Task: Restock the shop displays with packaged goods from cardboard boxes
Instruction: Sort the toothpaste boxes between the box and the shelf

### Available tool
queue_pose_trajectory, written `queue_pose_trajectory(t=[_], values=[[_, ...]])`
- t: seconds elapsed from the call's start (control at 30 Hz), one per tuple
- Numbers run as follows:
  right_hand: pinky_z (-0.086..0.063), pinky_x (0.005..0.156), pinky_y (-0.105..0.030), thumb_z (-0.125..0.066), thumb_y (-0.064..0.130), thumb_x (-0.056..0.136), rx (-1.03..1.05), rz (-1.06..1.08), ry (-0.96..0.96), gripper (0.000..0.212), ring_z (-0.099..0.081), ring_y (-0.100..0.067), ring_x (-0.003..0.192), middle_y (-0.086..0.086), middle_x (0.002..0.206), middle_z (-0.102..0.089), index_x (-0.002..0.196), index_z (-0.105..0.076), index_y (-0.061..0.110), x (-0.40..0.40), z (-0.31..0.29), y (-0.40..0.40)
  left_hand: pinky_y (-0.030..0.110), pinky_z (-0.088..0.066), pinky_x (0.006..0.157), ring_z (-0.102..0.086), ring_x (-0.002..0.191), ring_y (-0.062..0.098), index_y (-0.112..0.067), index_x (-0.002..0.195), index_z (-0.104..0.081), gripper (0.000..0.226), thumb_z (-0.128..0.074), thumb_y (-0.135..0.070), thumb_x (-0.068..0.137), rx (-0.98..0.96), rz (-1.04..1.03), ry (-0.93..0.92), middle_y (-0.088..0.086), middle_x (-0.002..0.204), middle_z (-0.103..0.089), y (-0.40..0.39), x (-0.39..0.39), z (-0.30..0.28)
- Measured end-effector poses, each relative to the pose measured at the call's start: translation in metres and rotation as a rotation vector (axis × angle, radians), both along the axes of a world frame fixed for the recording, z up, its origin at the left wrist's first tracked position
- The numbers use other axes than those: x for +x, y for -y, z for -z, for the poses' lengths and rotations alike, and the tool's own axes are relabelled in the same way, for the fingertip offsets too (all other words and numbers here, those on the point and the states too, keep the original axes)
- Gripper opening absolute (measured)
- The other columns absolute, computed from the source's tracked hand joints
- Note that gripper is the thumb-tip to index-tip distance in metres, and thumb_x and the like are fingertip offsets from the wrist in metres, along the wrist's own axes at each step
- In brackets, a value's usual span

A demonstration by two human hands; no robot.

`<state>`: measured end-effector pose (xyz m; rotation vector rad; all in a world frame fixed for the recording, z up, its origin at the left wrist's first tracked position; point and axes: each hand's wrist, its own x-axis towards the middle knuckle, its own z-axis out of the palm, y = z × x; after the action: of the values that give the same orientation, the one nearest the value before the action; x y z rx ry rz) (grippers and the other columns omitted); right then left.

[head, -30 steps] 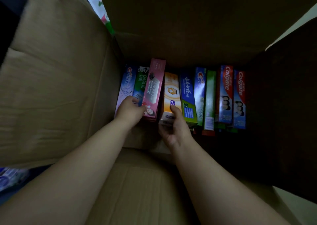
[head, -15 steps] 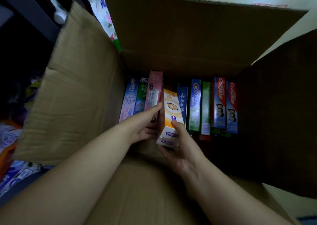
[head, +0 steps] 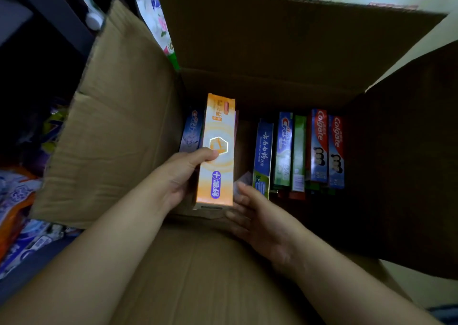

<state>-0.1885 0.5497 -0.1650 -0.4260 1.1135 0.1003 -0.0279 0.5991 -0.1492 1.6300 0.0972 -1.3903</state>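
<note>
Inside the carton (head: 119,131), near its left wall, the left hand (head: 181,176) grips an orange toothpaste box (head: 218,151) lifted clear of the upright row, likely for shelving, while the right hand (head: 257,215) hovers open beneath, seemingly ready to steady it.

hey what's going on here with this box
A person is unpacking toothpaste from an open cardboard box. The left hand grips an orange toothpaste carton, raised above the row. The right hand is open beside the carton's lower end, holding nothing. Other cartons stand in the box, including two Colgate cartons at the right end.
</note>
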Motion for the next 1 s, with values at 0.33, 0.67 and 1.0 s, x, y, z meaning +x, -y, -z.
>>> queue_pose_trajectory(t=[0.33, 0.67, 1.0], values=[[-0.050, 0.070, -0.029, -0.061, 0.037, 0.090, -0.496, -0.341, -0.182, 0.042, -0.060, -0.016, 0.081, -0.006, 0.089, -0.064, 0.121, -0.055, 0.009, 0.021, 0.062, 0.043, 0.027, -0.057, 0.052, -0.070, 0.056, 0.015, -0.012, 0.094, -0.065, 0.009, -0.059, -0.016, 0.088, -0.018, -0.144, -0.073, 0.006, 0.070, -0.074, -0.032, 0.006, -0.011], [-0.041, 0.103, -0.047, -0.074, 0.068, 0.059, -0.491, -0.284, -0.218, 0.109, -0.050, -0.031, 0.123, -0.008, 0.140, -0.048, 0.144, -0.031, 0.015, 0.076, 0.145, 0.032, 0.028, -0.058, 0.054, -0.072, 0.064, 0.016, -0.014, 0.107, -0.063, 0.024, -0.064, -0.019, 0.084, -0.010, -0.285, -0.034, 0.008, 0.087, -0.075, -0.045, 0.000, 0.020], [-0.049, 0.095, -0.048, -0.085, 0.054, 0.053, -0.290, -0.138, -0.015, 0.101, -0.064, -0.029, 0.105, -0.008, 0.122, -0.062, 0.139, -0.039, 0.027, 0.085, 0.166, 0.032, 0.020, -0.052, 0.044, -0.067, 0.050, 0.009, -0.008, 0.099, -0.061, 0.016, -0.054, -0.019, 0.091, -0.022, -0.229, -0.003, -0.002, 0.059, -0.071, -0.040, 0.011, 0.040]])
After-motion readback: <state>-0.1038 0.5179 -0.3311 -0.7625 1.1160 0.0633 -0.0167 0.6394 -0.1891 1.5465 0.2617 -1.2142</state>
